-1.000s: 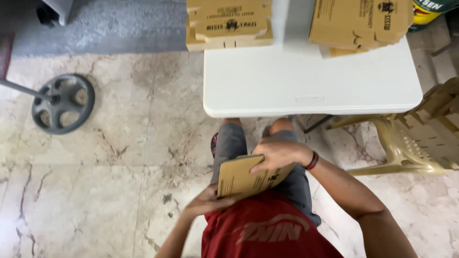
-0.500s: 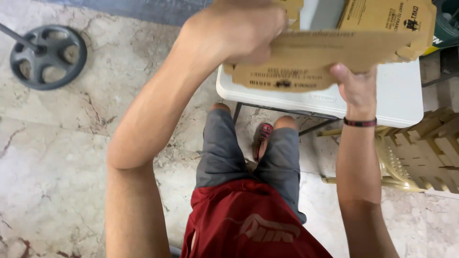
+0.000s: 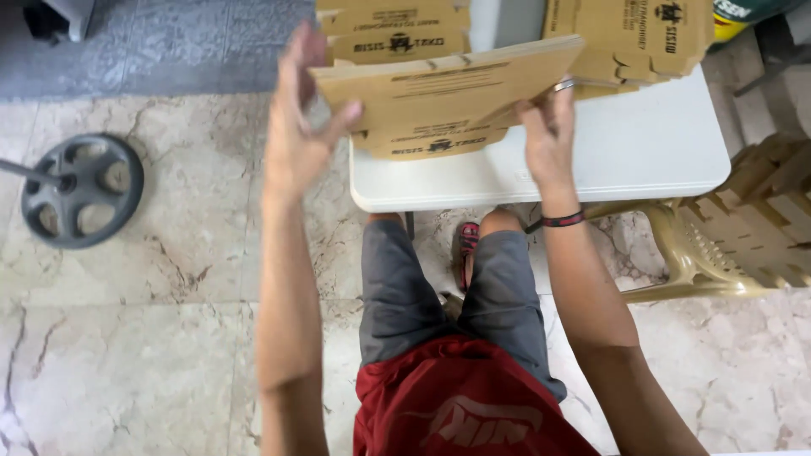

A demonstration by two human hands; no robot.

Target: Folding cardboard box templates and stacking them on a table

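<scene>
I hold a flat brown cardboard box blank (image 3: 448, 97) up in front of me, over the near edge of a white table (image 3: 642, 160). My left hand (image 3: 304, 135) grips its left edge with the thumb on the near face. My right hand (image 3: 549, 135) grips its right lower edge; a ring shows on one finger and a dark band sits on the wrist. Behind the blank, stacks of the same folded cardboard (image 3: 393, 34) lie on the table.
A second cardboard stack (image 3: 642, 34) lies at the table's far right. A beige plastic chair (image 3: 684, 253) holding more cardboard pieces (image 3: 773, 211) stands to the right. A dark round wheel-like base (image 3: 80, 190) lies on the marble floor at left.
The cardboard blank went from my lap up above the table. My left hand has shifted from its top edge to its left edge, and the blank now sits lower and more level.
</scene>
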